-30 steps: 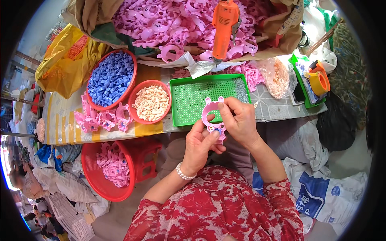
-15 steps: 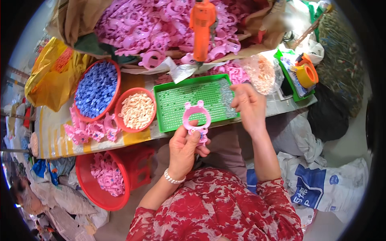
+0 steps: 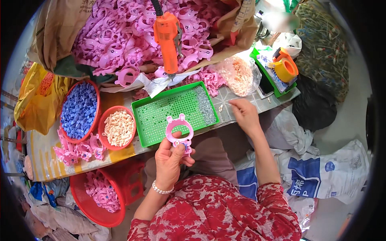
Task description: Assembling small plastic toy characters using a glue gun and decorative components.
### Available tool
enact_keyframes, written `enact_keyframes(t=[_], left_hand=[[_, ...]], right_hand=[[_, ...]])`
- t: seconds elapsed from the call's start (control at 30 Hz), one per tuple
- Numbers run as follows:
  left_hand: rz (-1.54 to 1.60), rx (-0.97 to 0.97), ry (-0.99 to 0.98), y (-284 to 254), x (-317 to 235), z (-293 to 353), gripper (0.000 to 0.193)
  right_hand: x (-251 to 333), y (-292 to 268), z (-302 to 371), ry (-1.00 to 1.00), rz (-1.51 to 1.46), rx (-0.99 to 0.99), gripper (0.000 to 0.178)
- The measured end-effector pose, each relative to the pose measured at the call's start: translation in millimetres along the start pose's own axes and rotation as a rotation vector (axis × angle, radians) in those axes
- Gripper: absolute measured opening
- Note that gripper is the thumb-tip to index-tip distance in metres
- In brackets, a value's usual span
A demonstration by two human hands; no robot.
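Note:
My left hand [image 3: 171,158] grips a pink plastic frame [image 3: 169,127] by its narrow lower end. The frame has a big round opening and two small ear shapes on top, with a bluish spot near my thumb. It is held up in front of the near edge of a green perforated tray [image 3: 155,141], whose right end carries many small silvery screws [image 3: 206,107]. To the right of that tray, my right hand [image 3: 246,115] is just above the table with thumb and forefinger drawn together; what they pinch, if anything, is too small to tell. A small pale piece [image 3: 220,107] lies beside its fingertips.
An orange electric screwdriver [image 3: 167,42] hangs beyond the tray, before a large heap of pink frames [image 3: 124,36]. Left stand a red basin of blue pieces [image 3: 80,110] and a red bowl of cream pieces [image 3: 118,128]. A red basket [image 3: 108,219] sits below the table.
My right hand has moved from the screws at the tray's right end to the table beside it. My left hand still holds the pink frame. The whole view has shifted.

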State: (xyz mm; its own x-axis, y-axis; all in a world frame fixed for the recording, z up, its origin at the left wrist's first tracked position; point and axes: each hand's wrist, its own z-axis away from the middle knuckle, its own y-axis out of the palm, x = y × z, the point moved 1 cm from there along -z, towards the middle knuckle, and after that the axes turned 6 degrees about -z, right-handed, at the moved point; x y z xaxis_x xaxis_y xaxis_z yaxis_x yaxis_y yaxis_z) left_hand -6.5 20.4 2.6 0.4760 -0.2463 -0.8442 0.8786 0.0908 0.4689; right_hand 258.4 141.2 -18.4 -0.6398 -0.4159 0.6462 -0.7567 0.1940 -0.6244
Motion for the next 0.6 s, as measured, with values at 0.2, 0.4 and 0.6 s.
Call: enact_keyframes(t=[0.2, 0.4, 0.6], left_hand=[[0.011, -0.01, 0.017, -2, -2, 0, 0.038], [0.057, -0.015, 0.018, -6, -2, 0, 0.039], [0.083, -0.017, 0.004, -8, -1, 2, 0.039]], right_hand=[[22, 25, -2, -0.064, 0.161, 0.205, 0.016], [19, 29, -3, -0.025, 0.213, 0.214, 0.014], [20, 33, -2, -0.099, 0.18, 0.197, 0.015]])
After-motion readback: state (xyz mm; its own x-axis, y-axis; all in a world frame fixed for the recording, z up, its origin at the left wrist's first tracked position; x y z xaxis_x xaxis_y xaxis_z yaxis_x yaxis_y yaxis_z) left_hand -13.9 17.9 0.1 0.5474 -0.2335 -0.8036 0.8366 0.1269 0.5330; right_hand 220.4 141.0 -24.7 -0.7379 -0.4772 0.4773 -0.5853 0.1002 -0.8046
